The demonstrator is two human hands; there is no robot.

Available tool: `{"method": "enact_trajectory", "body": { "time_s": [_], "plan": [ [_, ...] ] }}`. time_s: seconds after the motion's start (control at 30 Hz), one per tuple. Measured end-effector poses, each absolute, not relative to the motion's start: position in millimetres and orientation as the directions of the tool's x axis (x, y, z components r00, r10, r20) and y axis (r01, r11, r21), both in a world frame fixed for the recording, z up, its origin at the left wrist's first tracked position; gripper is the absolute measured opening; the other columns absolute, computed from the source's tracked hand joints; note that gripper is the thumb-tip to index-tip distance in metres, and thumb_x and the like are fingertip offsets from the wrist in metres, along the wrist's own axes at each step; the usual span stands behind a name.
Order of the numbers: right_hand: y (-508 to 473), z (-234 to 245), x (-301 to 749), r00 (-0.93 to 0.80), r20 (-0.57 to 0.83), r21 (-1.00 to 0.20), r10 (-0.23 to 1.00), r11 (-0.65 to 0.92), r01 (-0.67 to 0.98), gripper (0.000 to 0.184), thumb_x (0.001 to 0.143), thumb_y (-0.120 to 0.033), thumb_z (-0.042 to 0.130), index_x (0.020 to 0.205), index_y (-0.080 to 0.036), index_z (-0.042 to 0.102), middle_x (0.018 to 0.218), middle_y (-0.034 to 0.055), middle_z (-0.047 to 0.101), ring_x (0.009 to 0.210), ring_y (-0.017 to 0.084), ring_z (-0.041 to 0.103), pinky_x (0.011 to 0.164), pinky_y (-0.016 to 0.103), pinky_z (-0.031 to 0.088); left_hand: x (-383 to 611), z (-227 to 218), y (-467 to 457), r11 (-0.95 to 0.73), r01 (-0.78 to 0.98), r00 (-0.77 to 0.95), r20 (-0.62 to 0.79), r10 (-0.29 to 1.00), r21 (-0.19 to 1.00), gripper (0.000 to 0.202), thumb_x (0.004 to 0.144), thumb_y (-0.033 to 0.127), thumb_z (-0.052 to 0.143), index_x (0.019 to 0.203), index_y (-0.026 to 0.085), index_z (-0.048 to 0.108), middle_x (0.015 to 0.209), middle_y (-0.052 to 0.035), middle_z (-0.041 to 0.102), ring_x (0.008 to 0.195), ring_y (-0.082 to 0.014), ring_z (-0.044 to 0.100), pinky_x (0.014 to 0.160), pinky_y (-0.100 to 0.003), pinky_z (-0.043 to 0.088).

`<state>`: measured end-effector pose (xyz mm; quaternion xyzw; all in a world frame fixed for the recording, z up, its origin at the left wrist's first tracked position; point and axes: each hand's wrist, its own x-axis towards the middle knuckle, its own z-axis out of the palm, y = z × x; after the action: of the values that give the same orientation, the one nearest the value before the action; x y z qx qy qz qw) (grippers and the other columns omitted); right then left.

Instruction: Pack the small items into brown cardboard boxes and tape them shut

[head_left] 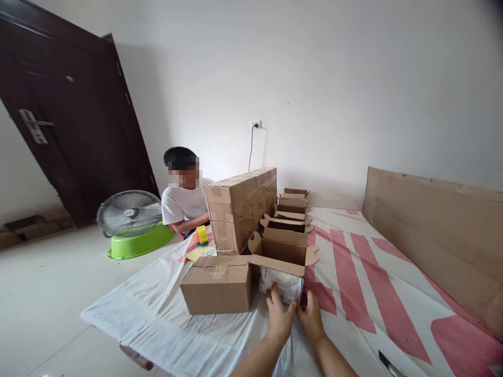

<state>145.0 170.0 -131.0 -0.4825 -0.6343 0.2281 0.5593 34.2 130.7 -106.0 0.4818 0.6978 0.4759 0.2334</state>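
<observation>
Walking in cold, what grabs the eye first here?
The left hand and right hand press side by side on a white printed packet at the mouth of an open cardboard box, bottom centre. Behind it, stacked taped cartons stand mid-picture, with another person seated picture-left of them beside a fan.

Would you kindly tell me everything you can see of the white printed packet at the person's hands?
The white printed packet looks like thin glossy wrapping with faint print, too blurred to read. It stands roughly upright at the front of the open brown cardboard box, partly under that box's front flap, on the pink-striped white sheet. The left hand and right hand touch its lower edge with their fingers; whether they grip it is unclear. A taped brown cardboard box stands close beside it.
</observation>
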Motion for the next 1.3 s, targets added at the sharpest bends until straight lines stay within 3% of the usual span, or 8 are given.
{"method": "enact_trajectory", "body": {
  "time_s": [0.17,0.37,0.57,0.67,0.8,0.93,1.1,1.3],
  "plan": [
    [176,-135,143,0.02,0.524,-0.816,0.851,0.495,0.299,0.038,0.08,-0.036,0.053,0.113,-0.02,0.061,0.116,0.013,0.067,0.109,0.028,0.062,0.096,0.045,0.049,48,-99,167,0.193,0.468,-0.558,0.12,0.821,0.862,0.088,0.073,0.031,0.061,0.146,0.006,0.017,0.154,-0.0317,0.008,0.141,-0.0449,0.022,0.109,-0.052,0.027],
    [171,-133,141,0.034,0.522,-0.819,0.852,0.49,0.299,0.033,0.075,-0.026,0.055,0.106,-0.02,0.062,0.107,0.0126,0.069,0.101,0.028,0.064,0.092,0.045,0.051,36,-94,176,0.105,0.444,-0.533,0.167,0.83,0.89,0.083,0.075,0.031,0.059,0.144,0.003,0.022,0.155,-0.0316,0.002,0.144,-0.0425,0.011,0.114,-0.047,0.021],
    [168,-124,147,0.041,0.475,-0.845,0.879,0.443,0.301,0.024,0.075,-0.03,0.055,0.095,-0.02,0.063,0.095,0.0103,0.07,0.091,0.027,0.065,0.083,0.041,0.054,26,-101,117,0.07,0.427,-0.446,0.143,0.884,0.902,0.073,0.07,0.024,0.059,0.137,0.008,0.034,0.147,-0.0226,0.035,0.14,-0.0314,0.03,0.111,-0.039,0.032],
    [166,-121,147,0.029,0.449,-0.856,0.893,0.42,0.302,0.022,0.074,-0.032,0.056,0.092,-0.021,0.063,0.093,0.0098,0.07,0.09,0.027,0.065,0.081,0.04,0.053,0,-93,67,-0.153,0.455,-0.289,0.308,0.906,0.877,0.047,0.076,0.027,0.055,0.122,0.019,0.049,0.136,-0.0147,0.048,0.126,-0.0267,0.048,0.096,-0.038,0.045],
    [161,-116,145,-0.03,0.417,-0.864,0.909,0.406,0.297,0.02,0.074,-0.033,0.057,0.088,-0.02,0.064,0.087,0.0081,0.07,0.083,0.025,0.064,0.075,0.037,0.053,-85,-45,35,-0.258,0.644,-0.492,0.647,0.583,0.721,0.03,0.079,0.04,0.056,0.102,0.021,0.055,0.117,-0.0125,0.056,0.12,-0.0284,0.048,0.106,-0.046,0.035],
    [157,-109,145,-0.099,0.398,-0.868,0.912,0.41,0.279,0.017,0.073,-0.034,0.059,0.083,-0.021,0.065,0.08,0.0058,0.069,0.077,0.024,0.064,0.074,0.036,0.051,-181,1,54,0.012,0.406,-0.845,0.37,0.385,0.914,0.057,0.07,0.057,0.058,0.11,0.016,0.053,0.117,-0.0131,0.056,0.121,-0.0334,0.043,0.1,-0.05,0.037],
    [155,-105,147,-0.118,0.384,-0.884,0.916,0.402,0.24,0.022,0.075,-0.04,0.059,0.081,-0.02,0.067,0.079,0.0074,0.071,0.075,0.025,0.066,0.073,0.037,0.052,-219,-1,79,0.02,0.291,-0.772,0.223,0.595,0.956,0.06,0.055,0.067,0.065,0.082,0.013,0.064,0.076,-0.0056,0.065,0.083,-0.0268,0.06,0.075,-0.038,0.048],
    [153,-105,146,-0.118,0.351,-0.911,0.929,0.368,0.188,0.044,0.074,-0.047,0.063,0.109,-0.02,0.067,0.095,0.0088,0.074,0.08,0.024,0.068,0.076,0.038,0.054,-204,-10,63,-0.073,0.267,-0.678,0.241,0.695,0.961,0.063,0.061,0.067,0.06,0.098,0.016,0.067,0.103,-0.008,0.07,0.105,-0.0283,0.059,0.089,-0.036,0.046]
  ]
}}
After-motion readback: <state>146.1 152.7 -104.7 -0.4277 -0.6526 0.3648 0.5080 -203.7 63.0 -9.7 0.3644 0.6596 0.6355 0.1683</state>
